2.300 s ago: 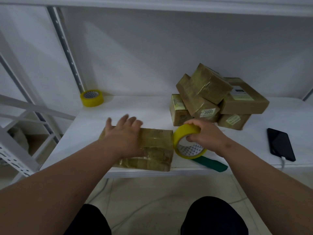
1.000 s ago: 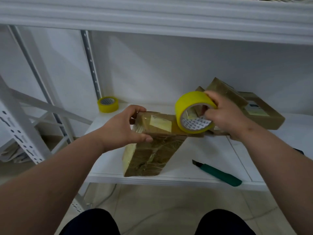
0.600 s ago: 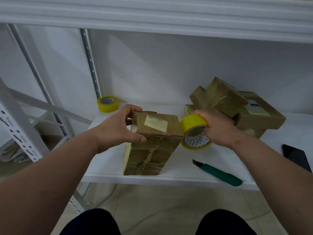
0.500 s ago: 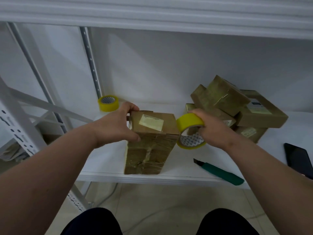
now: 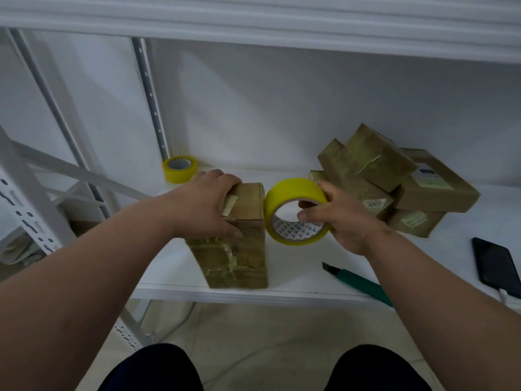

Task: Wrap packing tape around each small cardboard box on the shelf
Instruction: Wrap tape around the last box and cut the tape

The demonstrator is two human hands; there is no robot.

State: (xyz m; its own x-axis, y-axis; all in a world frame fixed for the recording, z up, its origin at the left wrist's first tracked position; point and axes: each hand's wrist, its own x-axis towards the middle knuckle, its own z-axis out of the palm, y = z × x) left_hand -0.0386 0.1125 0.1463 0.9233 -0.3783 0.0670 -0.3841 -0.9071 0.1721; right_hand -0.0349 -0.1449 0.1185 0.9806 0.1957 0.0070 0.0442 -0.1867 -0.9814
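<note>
At shelf front edge: left hand [image 5: 207, 206] grips upended box [image 5: 239, 244], right hand [image 5: 342, 218] pinches tape roll [image 5: 296, 211] against its right side. Risk: pull tips box off the edge.

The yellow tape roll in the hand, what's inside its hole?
The right hand's fingers poke into the tape roll; white shelf and patterned core show through. Anything behind the yellow band is hidden.

On the shelf [image 5: 174, 266], your box [image 5: 242, 249] stands left of the tape roll [image 5: 296, 213]; stacked boxes [image 5: 394, 182] sit behind-right, knife [image 5: 358, 283] front-right.
</note>
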